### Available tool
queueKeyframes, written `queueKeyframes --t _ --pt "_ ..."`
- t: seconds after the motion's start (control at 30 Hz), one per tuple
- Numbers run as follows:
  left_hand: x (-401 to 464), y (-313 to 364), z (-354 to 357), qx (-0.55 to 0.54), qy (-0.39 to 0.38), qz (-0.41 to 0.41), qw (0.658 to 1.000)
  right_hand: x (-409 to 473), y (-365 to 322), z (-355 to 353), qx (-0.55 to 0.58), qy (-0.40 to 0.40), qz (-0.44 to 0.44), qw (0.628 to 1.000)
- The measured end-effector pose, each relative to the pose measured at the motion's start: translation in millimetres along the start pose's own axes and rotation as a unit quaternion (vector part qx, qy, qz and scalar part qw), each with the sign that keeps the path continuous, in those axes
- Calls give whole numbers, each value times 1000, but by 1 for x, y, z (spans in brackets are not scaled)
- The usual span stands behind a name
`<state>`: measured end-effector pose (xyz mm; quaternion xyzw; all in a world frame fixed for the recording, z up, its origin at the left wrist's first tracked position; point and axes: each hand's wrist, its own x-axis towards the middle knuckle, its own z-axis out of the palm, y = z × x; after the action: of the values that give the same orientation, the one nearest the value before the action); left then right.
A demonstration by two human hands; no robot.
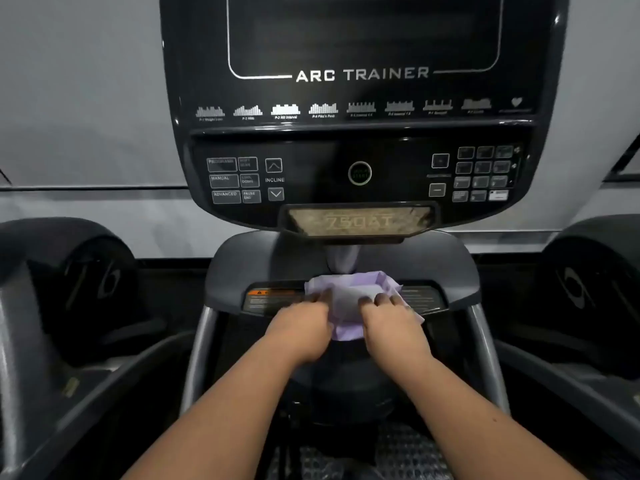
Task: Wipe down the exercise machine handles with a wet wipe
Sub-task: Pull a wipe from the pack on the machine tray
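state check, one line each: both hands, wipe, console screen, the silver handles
left hand: grips the wipe's left edge.
right hand: grips the wipe's right side.
wet wipe: purple, crumpled, partly unfolded, held between both hands in front of the warning label.
console screen: dark, nothing displayed.
silver handles: untouched, no hand on them.

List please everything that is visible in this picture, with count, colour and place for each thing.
console: one, black, top centre, marked ARC TRAINER
model plate: one, tan, under the console buttons
warning label: one, black with orange, on the grey crossbar, left of the wipe
wet wipe: one, pale purple, centre, over the crossbar
side handles: two, grey, running down from the crossbar ends
neighbouring machines: two, dark grey, far left and far right
wall: grey, behind
left hand: grips the wipe
right hand: grips the wipe
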<state>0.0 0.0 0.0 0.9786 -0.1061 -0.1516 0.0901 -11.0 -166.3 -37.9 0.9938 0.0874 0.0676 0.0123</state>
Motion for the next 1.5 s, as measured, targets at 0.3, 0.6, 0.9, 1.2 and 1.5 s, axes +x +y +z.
queueKeyframes --t 0.3,0.6,0.9,1.2,1.5 --pt "-2 -6 -1 -35 -7 -5 999 13 5 5 74 -55 57 994" --pt "-73 2 -51 -258 156 48 952 -42 -29 -99 803 28 267 532" --pt "-232 9 -122 -406 352 104 837 -141 -110 -242 921 0 144 363" --pt "-380 -22 -136 -402 474 84 779 -213 -219 -303 906 -87 -47 411" --pt "-457 -69 -119 -196 633 112 740 -238 -291 -308 869 -76 -104 477"
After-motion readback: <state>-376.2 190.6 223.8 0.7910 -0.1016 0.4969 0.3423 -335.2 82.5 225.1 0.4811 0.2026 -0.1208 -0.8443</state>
